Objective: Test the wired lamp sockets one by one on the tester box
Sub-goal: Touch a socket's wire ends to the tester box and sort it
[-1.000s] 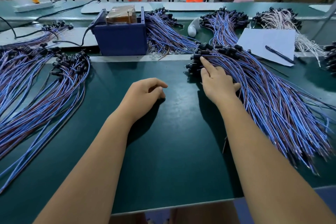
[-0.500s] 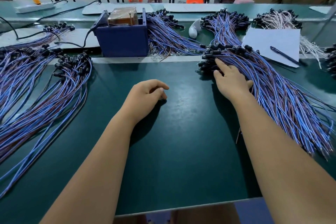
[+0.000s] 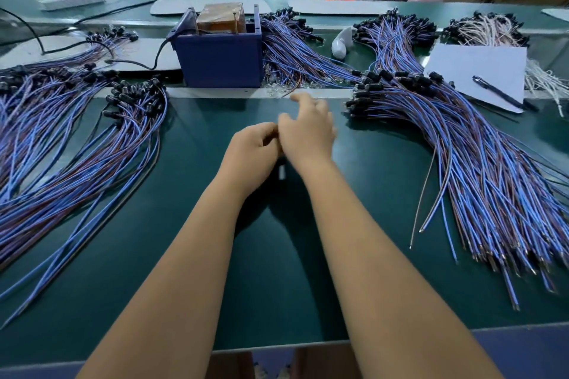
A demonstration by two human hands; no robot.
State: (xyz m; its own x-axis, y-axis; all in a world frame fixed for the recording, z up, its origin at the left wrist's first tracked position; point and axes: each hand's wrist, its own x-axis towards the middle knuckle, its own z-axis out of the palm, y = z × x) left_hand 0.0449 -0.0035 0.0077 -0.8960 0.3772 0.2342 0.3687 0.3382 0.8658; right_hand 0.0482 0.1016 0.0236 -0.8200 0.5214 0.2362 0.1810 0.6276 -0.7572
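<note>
Both hands are meeting mid-bench, the left hand (image 3: 252,151) loosely curled and the blurred right hand (image 3: 308,132) unreadable, while the tester box (image 3: 220,63) is sitting toward eleven o'clock and the untested socket bundle (image 3: 462,144) toward three, nearer the right.

Left hand (image 3: 251,152): fingers curled inward, knuckles up, at centre; contents of grip not discernible. Right hand (image 3: 306,129): motion-blurred, raised just beside and partly overlapping the left, fingers (image 3: 300,98) loosely spread forward; grip state unclear. Both forearms: bare, extended forward, converging toward the hands above the surface (image 3: 215,240).
</note>
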